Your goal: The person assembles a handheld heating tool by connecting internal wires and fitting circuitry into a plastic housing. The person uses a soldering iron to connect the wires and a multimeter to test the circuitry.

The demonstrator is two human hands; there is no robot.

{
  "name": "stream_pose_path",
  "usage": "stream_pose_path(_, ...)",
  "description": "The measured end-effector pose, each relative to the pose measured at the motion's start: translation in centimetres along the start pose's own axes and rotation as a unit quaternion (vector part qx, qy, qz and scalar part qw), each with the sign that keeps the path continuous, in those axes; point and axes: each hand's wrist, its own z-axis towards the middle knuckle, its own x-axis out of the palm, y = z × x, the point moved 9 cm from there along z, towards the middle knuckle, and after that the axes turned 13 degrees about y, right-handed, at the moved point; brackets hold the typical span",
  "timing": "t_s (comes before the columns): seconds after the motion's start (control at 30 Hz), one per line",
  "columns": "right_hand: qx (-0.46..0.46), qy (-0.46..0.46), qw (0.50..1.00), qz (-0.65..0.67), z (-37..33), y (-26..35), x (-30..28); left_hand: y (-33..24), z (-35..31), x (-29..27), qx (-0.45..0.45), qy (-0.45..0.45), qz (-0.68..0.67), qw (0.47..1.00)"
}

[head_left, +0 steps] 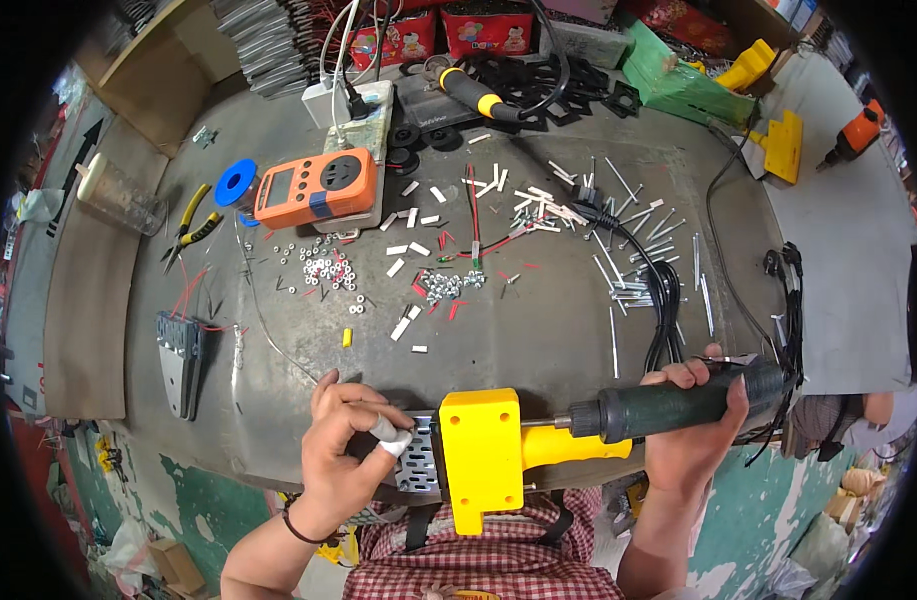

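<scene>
At the table's near edge lies a yellow plastic housing point(481, 450) with a stubby handle pointing right. A perforated metal plate point(416, 455) joins its left side. My left hand point(343, 450) is closed at that plate, thumb and a white-wrapped finger pinching its upper part; any small part between them is hidden. My right hand point(693, 425) grips a dark green electric screwdriver point(668, 403) lying level. Its long bit reaches left to the housing's right side, above the handle; the tip is hidden.
Long screws point(633, 290), white tubes point(538, 205), small nuts point(448, 288) and white rings point(328, 270) lie scattered mid-table. Behind them stand an orange multimeter point(316, 190) and a soldering iron point(473, 95). Pliers point(193, 220) lie left; black cable point(663, 310) runs right.
</scene>
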Motion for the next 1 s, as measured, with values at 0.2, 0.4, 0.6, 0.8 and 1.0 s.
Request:
stream_pose_path(0.2,0.005,0.008,1.000,0.014,0.1,-0.3,0.5,-0.1,-0.4,0.1,-0.011,-0.012,0.018,1.000)
stream_pose_path(0.4,0.006,0.000,1.000,0.015,0.2,-0.3,0.2,0.1,-0.3,0.3,-0.002,-0.023,0.001,1.000)
stream_pose_path(0.6,0.005,-0.012,1.000,-0.004,0.3,-0.3,0.0,0.1,-0.3,0.6,0.006,-0.011,0.006,1.000)
stream_pose_path(0.8,0.004,-0.034,0.999,-0.016,0.0,-0.1,-0.3,-1.5,0.3,0.4,0.014,0.004,0.081,0.997)
stream_pose_path(1.0,0.000,-0.035,0.999,-0.015,0.0,-0.2,-0.3,-1.1,0.5,0.7,0.018,0.028,0.073,0.997)
